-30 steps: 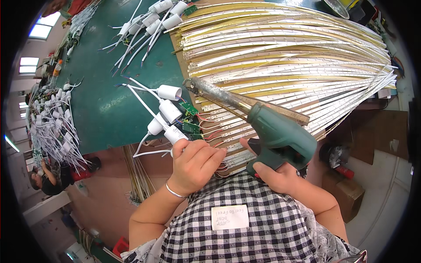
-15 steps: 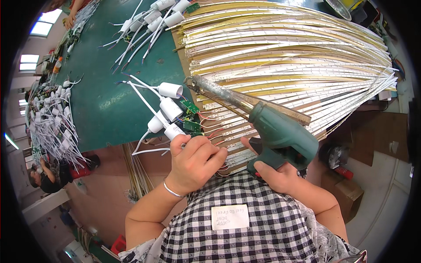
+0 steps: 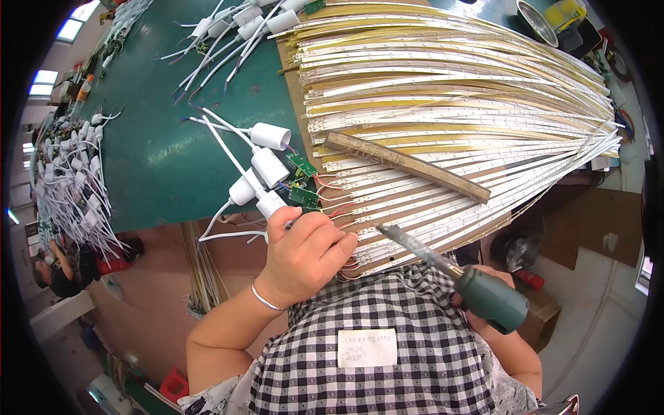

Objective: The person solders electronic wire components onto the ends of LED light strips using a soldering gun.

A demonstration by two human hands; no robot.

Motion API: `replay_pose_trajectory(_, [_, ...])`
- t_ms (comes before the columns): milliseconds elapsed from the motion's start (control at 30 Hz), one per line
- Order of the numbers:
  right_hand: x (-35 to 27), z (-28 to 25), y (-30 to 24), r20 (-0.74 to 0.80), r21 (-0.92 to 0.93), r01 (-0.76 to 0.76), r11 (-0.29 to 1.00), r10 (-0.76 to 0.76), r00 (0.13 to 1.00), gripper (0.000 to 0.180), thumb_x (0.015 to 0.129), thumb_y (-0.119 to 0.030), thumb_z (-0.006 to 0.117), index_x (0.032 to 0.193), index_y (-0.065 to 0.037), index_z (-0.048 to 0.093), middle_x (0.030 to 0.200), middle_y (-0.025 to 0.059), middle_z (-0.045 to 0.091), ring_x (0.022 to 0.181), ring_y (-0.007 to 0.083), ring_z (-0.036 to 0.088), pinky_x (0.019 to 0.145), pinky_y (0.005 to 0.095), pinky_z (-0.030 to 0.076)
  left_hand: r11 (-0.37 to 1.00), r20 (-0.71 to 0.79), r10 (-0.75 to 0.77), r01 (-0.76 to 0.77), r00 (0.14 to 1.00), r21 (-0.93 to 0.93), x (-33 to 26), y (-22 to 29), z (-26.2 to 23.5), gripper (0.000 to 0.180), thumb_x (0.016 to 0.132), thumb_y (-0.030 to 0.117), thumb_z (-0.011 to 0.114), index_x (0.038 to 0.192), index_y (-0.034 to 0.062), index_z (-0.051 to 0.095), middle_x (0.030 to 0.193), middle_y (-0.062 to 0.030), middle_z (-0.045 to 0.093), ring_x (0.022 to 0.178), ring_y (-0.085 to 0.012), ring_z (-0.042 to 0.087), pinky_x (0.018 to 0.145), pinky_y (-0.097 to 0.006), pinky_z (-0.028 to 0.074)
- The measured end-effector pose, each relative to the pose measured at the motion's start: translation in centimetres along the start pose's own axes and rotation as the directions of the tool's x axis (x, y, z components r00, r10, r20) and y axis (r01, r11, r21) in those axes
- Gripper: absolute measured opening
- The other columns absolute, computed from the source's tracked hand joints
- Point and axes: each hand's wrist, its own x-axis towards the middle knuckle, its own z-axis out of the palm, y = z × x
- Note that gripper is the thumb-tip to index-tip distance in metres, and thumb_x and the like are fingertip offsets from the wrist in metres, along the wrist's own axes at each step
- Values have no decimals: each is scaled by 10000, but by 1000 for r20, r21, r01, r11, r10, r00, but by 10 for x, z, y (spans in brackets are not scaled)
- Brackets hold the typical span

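My left hand (image 3: 304,252) is closed in a pinch at the front left ends of a row of LED strips (image 3: 429,228). What lies between its fingers is hidden. A white cylindrical cap (image 3: 271,203) with a cable touches the thumb side. Beside it lie more white caps (image 3: 270,166) and small green circuit boards (image 3: 303,198), with red and white wires running to the strips. My right hand (image 3: 496,277) is wrapped around the handle of a green soldering gun (image 3: 494,301). The gun's metal tip points up and left, over the nearest strips.
A wooden bar (image 3: 408,166) lies across the strips. More white caps with cables (image 3: 252,28) are at the back of the green table (image 3: 180,152), and a large heap of them (image 3: 76,173) is at far left. A round metal dish (image 3: 537,22) stands back right. Another person (image 3: 62,270) is at left.
My right hand has drawn the soldering gun back toward me and to the right, its tip leaving the bar's left end. My left hand has barely moved.
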Motion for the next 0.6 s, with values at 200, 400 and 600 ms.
replay_pose_trajectory(200, [-8,9,4,-25,-455,16,890,-31,999,271,690,-132,695,955,-84,665,983,85,656,933,283,602,827,375,468,1000,10,-2,2,1000,-29,0,-1,0,153,678,140,624,824,159,666,725,69,545,774,-125,539,863,-370,291])
replay_pose_trajectory(400, [-2,10,2,11,-575,149,805,-175,985,247,685,-115,694,930,-90,673,974,85,658,887,283,604,805,367,470,999,8,-5,6,1000,-34,-1,-1,0,150,675,136,624,819,155,661,728,66,548,779,-128,542,873,-369,289])
replay_pose_trajectory(600, [2,11,-1,12,-524,127,842,-142,990,246,692,-113,686,936,-90,670,958,86,657,889,282,602,805,366,470,1000,8,4,-4,1000,-29,0,-1,1,143,675,140,627,815,155,656,725,66,546,781,-128,543,875,-372,288])
